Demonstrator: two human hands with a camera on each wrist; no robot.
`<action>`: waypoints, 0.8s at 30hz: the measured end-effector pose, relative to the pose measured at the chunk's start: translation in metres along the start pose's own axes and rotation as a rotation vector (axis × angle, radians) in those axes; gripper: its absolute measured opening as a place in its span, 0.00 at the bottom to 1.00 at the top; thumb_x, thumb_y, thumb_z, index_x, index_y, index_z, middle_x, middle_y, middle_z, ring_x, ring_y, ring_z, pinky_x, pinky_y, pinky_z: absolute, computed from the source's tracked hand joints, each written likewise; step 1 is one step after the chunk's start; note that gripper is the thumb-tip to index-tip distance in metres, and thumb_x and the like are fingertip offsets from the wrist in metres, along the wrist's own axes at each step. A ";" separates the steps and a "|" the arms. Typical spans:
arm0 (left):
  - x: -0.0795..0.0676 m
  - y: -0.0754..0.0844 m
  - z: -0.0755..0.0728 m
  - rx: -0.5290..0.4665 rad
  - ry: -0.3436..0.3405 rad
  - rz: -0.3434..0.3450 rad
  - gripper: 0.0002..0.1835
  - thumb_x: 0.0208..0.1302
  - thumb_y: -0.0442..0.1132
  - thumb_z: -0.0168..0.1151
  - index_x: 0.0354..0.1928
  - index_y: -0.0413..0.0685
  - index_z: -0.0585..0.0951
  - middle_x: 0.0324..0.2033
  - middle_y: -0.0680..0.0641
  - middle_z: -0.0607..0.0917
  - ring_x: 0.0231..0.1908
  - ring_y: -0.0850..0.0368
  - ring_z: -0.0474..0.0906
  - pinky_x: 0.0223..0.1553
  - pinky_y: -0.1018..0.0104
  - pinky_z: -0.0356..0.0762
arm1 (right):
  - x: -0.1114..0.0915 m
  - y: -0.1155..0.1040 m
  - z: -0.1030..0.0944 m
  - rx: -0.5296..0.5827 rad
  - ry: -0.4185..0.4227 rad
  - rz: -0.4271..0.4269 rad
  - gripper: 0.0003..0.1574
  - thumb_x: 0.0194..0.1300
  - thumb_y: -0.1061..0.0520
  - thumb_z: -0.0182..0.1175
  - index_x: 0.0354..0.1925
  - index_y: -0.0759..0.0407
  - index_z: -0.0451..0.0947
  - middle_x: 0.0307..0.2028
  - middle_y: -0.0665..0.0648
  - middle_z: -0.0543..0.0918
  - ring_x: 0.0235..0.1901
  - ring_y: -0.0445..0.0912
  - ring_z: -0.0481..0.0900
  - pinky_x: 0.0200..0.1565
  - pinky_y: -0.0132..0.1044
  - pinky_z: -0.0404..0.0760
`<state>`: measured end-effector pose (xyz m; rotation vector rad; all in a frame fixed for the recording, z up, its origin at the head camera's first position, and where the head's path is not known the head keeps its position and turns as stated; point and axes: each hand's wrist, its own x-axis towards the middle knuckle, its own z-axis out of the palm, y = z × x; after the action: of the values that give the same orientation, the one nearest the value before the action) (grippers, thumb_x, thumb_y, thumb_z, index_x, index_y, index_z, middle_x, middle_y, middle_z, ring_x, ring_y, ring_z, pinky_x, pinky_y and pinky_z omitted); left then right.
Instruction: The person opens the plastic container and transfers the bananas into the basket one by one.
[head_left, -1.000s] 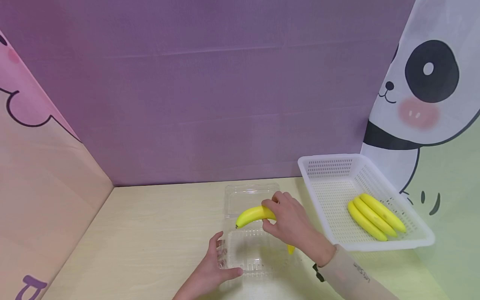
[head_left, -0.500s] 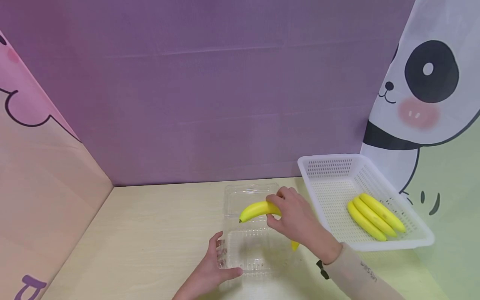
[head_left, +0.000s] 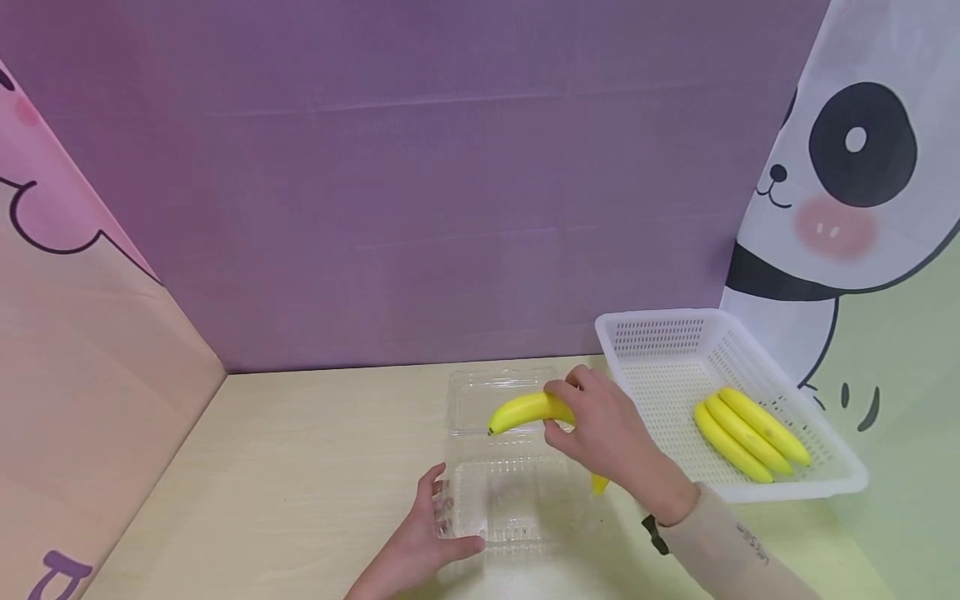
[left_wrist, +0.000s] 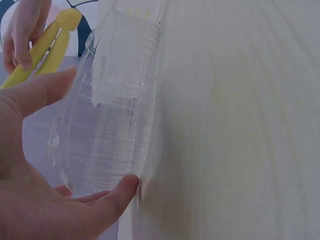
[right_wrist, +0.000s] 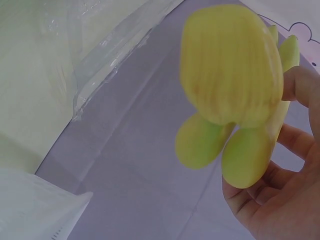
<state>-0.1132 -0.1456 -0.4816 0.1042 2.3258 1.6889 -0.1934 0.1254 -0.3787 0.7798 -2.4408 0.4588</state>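
Note:
My right hand point(head_left: 600, 421) holds a small bunch of yellow bananas point(head_left: 525, 410) above the clear plastic clamshell box point(head_left: 517, 500). Two bananas joined at the stem show in the left wrist view; the blunt stem end point(right_wrist: 230, 65) fills much of the right wrist view, blurred. One tip point(head_left: 599, 484) pokes out below the right hand. The box stands open on the table, its lid point(head_left: 487, 392) folded back toward the wall. Around its left end, my left hand point(left_wrist: 45, 195) grips the wall, thumb and fingers spread along it.
At the right sits a white perforated basket point(head_left: 765, 493) with a bunch of bananas point(head_left: 753, 437) inside. A purple cloth wall point(head_left: 412, 208) closes off the back of the pale wooden table point(head_left: 300, 483), and printed panels stand at both sides.
My right hand has moved a little right and away from me with the bananas, uncovering more of the box. The left hand and the box have stayed put.

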 end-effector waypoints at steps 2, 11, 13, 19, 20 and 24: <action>0.000 0.000 0.000 0.001 0.000 -0.001 0.61 0.54 0.39 0.79 0.78 0.46 0.42 0.72 0.27 0.55 0.68 0.25 0.62 0.63 0.35 0.68 | 0.000 0.002 -0.002 0.000 0.007 0.003 0.18 0.49 0.57 0.71 0.41 0.57 0.84 0.32 0.52 0.74 0.32 0.46 0.69 0.29 0.35 0.73; 0.001 -0.002 0.000 0.005 -0.006 0.007 0.61 0.54 0.40 0.79 0.78 0.46 0.42 0.73 0.27 0.54 0.68 0.24 0.61 0.63 0.35 0.69 | -0.001 0.011 -0.008 -0.012 0.031 0.011 0.18 0.49 0.57 0.71 0.41 0.57 0.84 0.33 0.53 0.74 0.32 0.48 0.70 0.29 0.36 0.73; 0.001 -0.002 0.000 0.001 -0.004 0.009 0.61 0.54 0.39 0.79 0.78 0.46 0.42 0.72 0.27 0.54 0.68 0.24 0.61 0.63 0.35 0.69 | -0.001 0.013 -0.009 -0.012 0.033 0.019 0.18 0.49 0.57 0.71 0.42 0.57 0.84 0.33 0.53 0.74 0.33 0.48 0.70 0.29 0.36 0.72; 0.000 -0.001 0.000 0.003 -0.002 0.018 0.61 0.54 0.39 0.79 0.78 0.46 0.42 0.72 0.27 0.55 0.68 0.25 0.62 0.62 0.35 0.69 | -0.003 0.018 -0.012 -0.010 0.018 0.040 0.17 0.50 0.57 0.70 0.42 0.57 0.84 0.34 0.53 0.75 0.33 0.48 0.69 0.30 0.37 0.72; 0.000 -0.001 0.000 0.007 -0.002 0.018 0.61 0.54 0.39 0.79 0.78 0.46 0.42 0.72 0.27 0.55 0.68 0.25 0.62 0.62 0.35 0.69 | -0.003 0.019 -0.012 -0.010 0.016 0.043 0.17 0.50 0.57 0.70 0.42 0.58 0.84 0.34 0.53 0.75 0.33 0.49 0.69 0.30 0.37 0.72; 0.000 -0.001 0.000 0.020 -0.005 0.008 0.61 0.54 0.41 0.79 0.78 0.47 0.43 0.72 0.27 0.55 0.68 0.25 0.62 0.62 0.35 0.69 | -0.004 0.022 -0.016 -0.012 0.008 0.057 0.18 0.51 0.57 0.70 0.43 0.58 0.84 0.35 0.54 0.76 0.34 0.49 0.69 0.31 0.38 0.73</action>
<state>-0.1133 -0.1458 -0.4822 0.1216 2.3418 1.6681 -0.1978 0.1514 -0.3722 0.7034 -2.4619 0.4681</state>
